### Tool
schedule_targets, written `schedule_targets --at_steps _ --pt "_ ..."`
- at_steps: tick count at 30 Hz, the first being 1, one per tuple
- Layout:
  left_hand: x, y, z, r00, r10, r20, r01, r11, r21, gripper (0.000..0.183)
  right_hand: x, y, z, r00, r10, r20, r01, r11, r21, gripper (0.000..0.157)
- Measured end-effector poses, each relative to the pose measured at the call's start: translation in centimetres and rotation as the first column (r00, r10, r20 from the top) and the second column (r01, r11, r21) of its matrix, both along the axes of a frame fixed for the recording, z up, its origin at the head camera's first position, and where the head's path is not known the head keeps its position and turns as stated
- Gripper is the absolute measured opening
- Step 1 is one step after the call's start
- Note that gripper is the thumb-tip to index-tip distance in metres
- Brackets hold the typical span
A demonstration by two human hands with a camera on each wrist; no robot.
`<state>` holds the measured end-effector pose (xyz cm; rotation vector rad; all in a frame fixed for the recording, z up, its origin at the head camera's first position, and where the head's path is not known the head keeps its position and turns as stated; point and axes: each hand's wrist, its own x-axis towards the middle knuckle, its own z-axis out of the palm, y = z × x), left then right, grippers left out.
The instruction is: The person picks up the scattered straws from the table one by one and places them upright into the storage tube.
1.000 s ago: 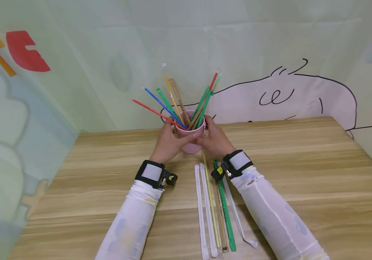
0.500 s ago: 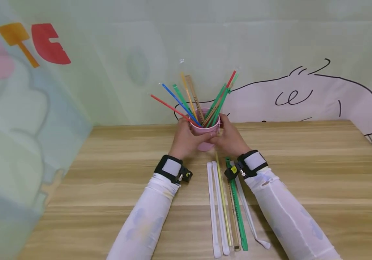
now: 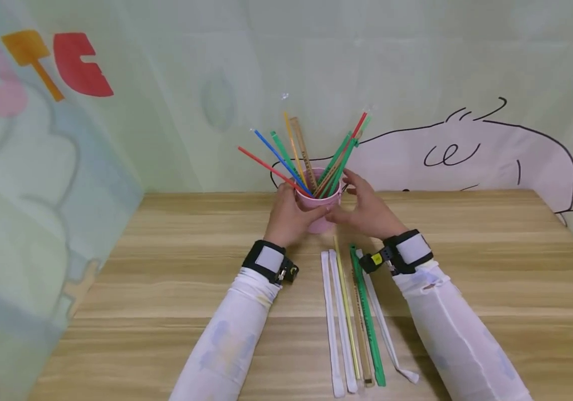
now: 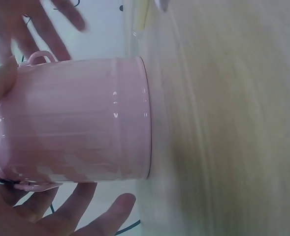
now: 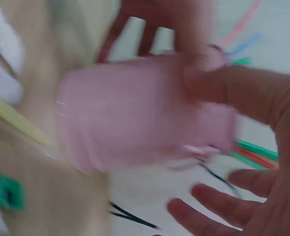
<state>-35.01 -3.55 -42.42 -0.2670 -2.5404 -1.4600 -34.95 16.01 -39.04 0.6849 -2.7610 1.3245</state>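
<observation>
A small pink bucket (image 3: 320, 225) stands upright on the table near its back edge, with several drinking straws (image 3: 271, 150) fanning out of its mouth. Round its left side, my left hand (image 3: 284, 216) grips it, thumb across the front and fingers at the side and behind. My right hand (image 3: 368, 213) is at the bucket's right, its thumb by the front wall. In the right wrist view, the right fingers (image 5: 218, 204) are spread apart from the bucket (image 5: 130, 113), which is blurred. The straws' lower ends are hidden inside.
In front of the bucket, several more straws lie lengthwise on the wooden table (image 3: 191, 289): white ones (image 3: 333, 323), a yellow one (image 3: 347, 312), a brown one, a green one (image 3: 368, 323) and a bent white one. A printed cloth wall (image 3: 166, 100) rises behind.
My right hand has loosened and shifted right, its fingers moving off the bucket's side. My left hand keeps its hold. The head view has swung left, so everything sits farther right in the picture.
</observation>
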Motion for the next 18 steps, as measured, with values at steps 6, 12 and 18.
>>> schedule_targets --at_steps 6,12,18 --pt "0.0 0.0 -0.1 1.0 0.01 0.027 -0.009 1.0 -0.022 0.096 2.7 2.6 2.0 0.997 -0.081 0.017 0.078 0.988 0.132 0.064" --pt "0.0 -0.2 0.1 0.999 0.024 0.037 -0.022 0.999 -0.041 0.097 5.8 4.1 1.5 0.992 -0.101 0.082 0.067 0.936 0.345 0.033" --pt "0.1 -0.1 0.2 0.999 0.007 0.036 -0.006 1.0 -0.022 0.097 8.7 4.5 0.0 0.972 -0.091 0.215 -0.035 0.854 0.519 0.019"
